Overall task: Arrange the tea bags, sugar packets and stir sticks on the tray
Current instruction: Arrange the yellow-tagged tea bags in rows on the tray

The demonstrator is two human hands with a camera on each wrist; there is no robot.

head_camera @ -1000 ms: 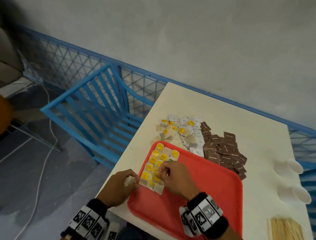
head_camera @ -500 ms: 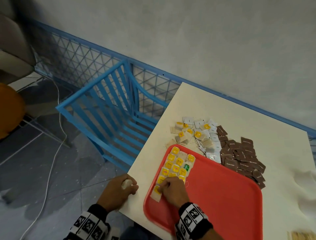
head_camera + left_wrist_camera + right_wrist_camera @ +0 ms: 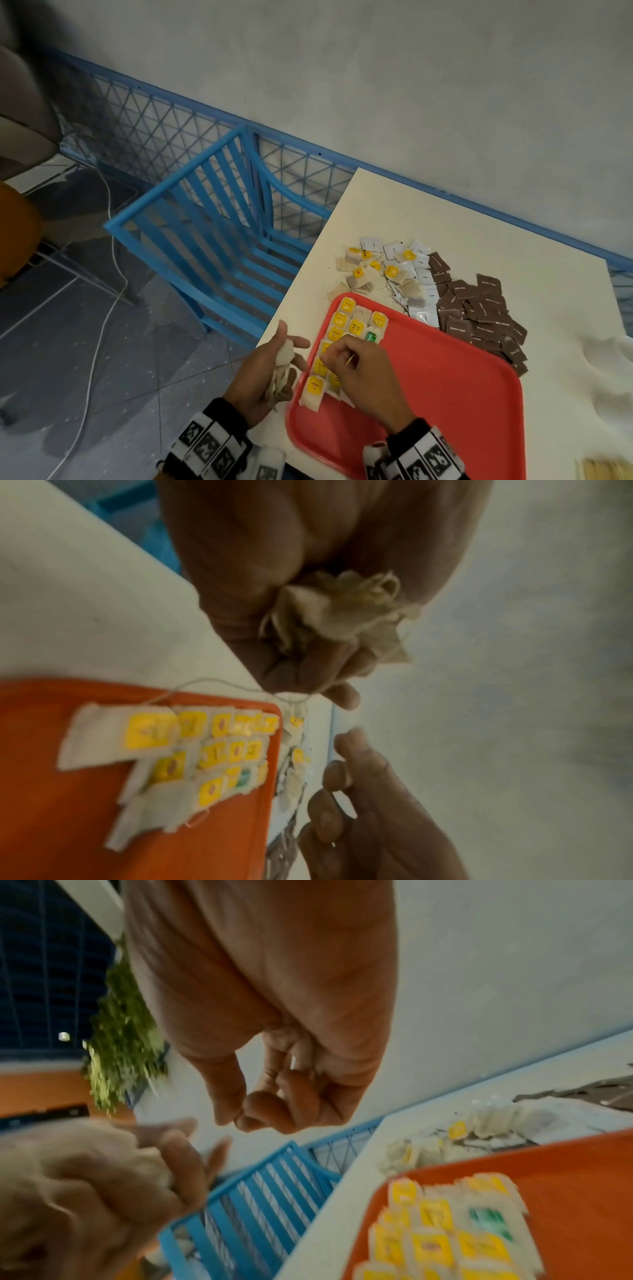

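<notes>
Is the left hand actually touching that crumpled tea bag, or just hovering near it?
Touching. The left wrist view shows the left hand with its fingers curled round the crumpled tea bag, which bulges out of its grip; the head view shows the same.

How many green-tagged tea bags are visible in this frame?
1. The green-tagged tea bag lies on the red tray at the right edge of the yellow-tagged rows, just beyond the right hand. Others could be hidden under that hand or in the loose pile.
</notes>
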